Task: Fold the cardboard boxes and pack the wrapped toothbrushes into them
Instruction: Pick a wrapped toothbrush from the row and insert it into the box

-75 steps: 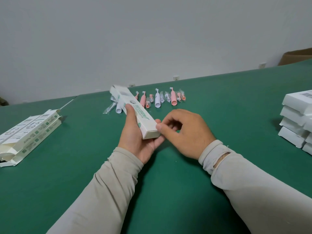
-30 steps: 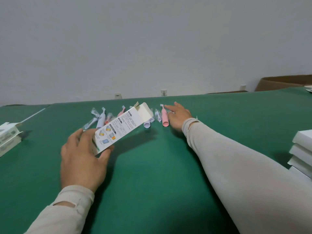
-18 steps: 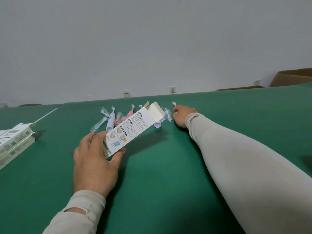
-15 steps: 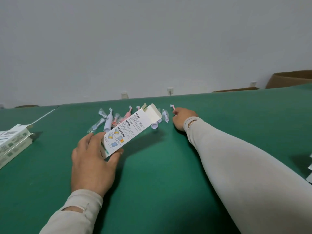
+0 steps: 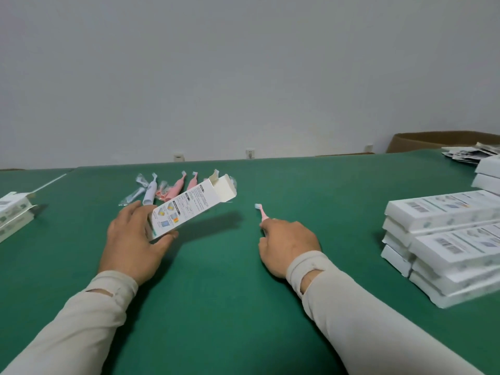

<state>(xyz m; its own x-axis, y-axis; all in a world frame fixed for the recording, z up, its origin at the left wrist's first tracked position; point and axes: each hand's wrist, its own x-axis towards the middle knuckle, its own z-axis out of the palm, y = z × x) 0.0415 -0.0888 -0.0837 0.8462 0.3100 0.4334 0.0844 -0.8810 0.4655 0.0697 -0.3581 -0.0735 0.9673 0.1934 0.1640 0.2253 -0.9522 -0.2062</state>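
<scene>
My left hand [image 5: 132, 240] grips the near end of a white printed box [image 5: 189, 205], tilted up and away, with its far flap open. My right hand [image 5: 288, 244] holds a pink toothbrush [image 5: 262, 211] by its handle; the brush head points away from me, a little right of the box's open end. Several wrapped toothbrushes [image 5: 173, 189], pink and white, lie on the green table [image 5: 216, 293] behind the box.
Stacks of white packed boxes [image 5: 446, 239] fill the right side of the table. Flat unfolded boxes [image 5: 13, 212] lie at the left edge. A brown carton [image 5: 433, 140] stands beyond the table's far right, with loose printed packs [image 5: 470, 152] near it.
My right hand has drawn back from the pile towards me, carrying a pink toothbrush. My left hand still holds the open box in about the same pose.
</scene>
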